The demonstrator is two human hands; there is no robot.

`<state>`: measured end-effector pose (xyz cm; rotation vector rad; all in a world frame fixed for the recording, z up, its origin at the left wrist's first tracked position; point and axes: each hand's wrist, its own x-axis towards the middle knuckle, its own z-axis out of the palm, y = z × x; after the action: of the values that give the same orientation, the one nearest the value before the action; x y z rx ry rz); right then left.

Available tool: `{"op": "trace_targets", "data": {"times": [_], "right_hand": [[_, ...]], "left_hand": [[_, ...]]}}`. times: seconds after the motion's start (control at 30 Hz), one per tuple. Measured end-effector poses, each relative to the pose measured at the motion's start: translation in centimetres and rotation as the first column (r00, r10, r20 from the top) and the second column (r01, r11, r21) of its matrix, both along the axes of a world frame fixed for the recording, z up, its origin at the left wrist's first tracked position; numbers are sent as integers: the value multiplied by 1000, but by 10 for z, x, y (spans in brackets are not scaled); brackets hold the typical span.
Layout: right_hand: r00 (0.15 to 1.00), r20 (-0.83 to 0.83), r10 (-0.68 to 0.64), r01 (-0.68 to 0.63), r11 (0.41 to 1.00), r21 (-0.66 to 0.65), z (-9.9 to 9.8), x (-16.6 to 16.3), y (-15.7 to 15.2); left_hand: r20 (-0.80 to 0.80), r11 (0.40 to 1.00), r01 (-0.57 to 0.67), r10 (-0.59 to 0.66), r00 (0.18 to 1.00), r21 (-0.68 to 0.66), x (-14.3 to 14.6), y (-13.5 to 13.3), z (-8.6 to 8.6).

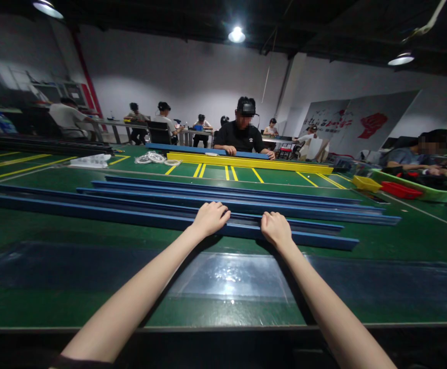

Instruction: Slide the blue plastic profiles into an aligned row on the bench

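Note:
Both of my arms reach forward to a long blue channel rail point(131, 212), the nearest of several lying crosswise on the green table. My left hand point(211, 218) is closed over the rail near its middle, with the fingers curled onto its far side. Farther right along the same rail, my right hand point(276, 228) grips it too, fingers curled over the top. Between me and that rail lies a flat clear plastic sheet point(242, 277). Just beyond, more blue rails point(238, 200) lie roughly parallel.
A co-worker point(242, 134) across the table holds another blue rail behind a yellow rail point(246, 161). Coiled white cord point(154, 157) and a white plastic bag point(90, 161) lie at back left. Yellow point(366, 183), red point(401, 190) and green point(442, 193) bins stand at right.

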<state>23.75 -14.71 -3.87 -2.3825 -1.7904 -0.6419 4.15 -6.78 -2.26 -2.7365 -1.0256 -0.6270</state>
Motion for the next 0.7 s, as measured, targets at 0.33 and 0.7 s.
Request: {"op": "trace_targets", "data": {"times": [0.33, 0.7], "right_hand": [[998, -68, 12, -6, 997, 76, -4, -42, 19], [986, -100, 131, -131, 991, 5, 2, -45, 21]], "left_hand": [[-34, 993, -115, 115, 993, 8, 14, 1, -16], [-75, 995, -95, 95, 993, 14, -10, 21, -14]]}}
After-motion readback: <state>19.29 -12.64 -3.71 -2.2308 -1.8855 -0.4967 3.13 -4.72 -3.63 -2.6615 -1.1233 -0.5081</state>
